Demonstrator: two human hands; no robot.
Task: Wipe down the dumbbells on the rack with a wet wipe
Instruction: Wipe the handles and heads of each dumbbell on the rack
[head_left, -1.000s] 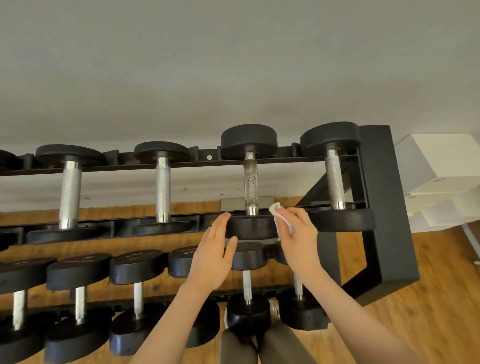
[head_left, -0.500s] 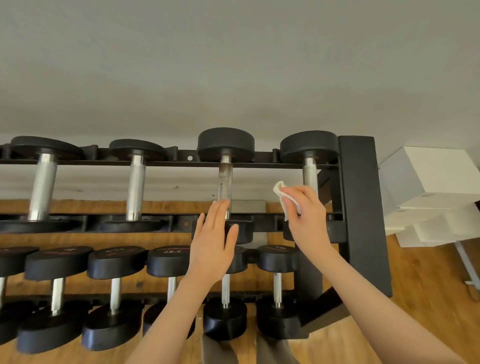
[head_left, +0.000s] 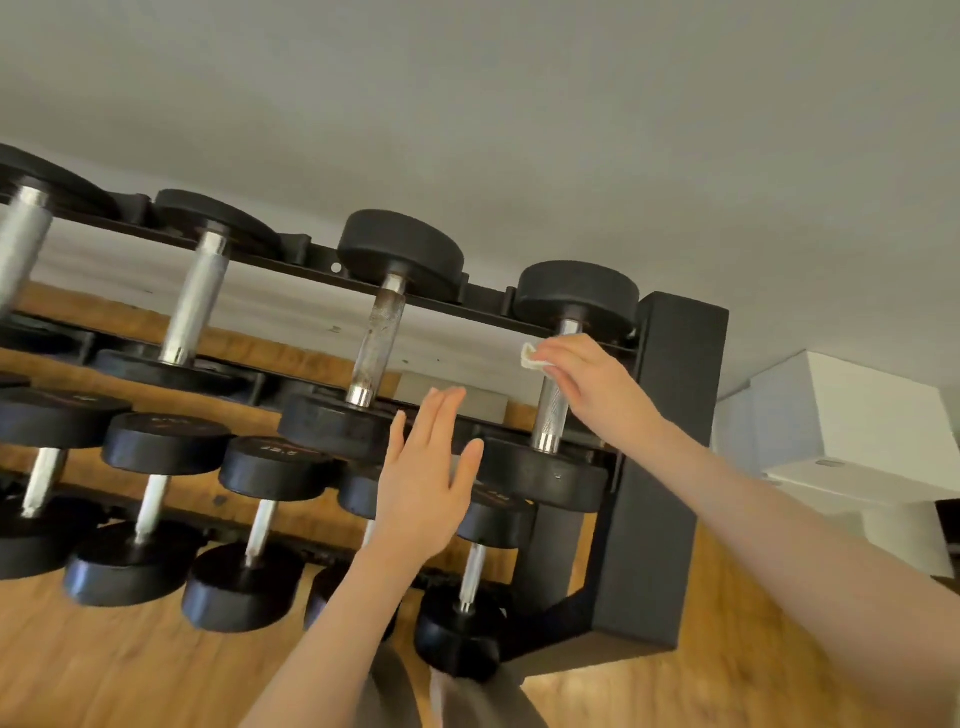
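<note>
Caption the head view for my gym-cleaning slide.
Right hand brings a wipe to the end dumbbell's handle; left hand hovers open.

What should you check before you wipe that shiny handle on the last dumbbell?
1. Wet wipe held in right hand: ok.
2. Wipe at the rightmost dumbbell's handle: ok; actual contact: cannot tell.
3. Left hand free, fingers straight: ok.
4. Dumbbell seated on the rack: ok.
5. Wipe wet enough: cannot tell.
6. Neighbouring handle clean: not ok, looks rusty or stained.
</note>
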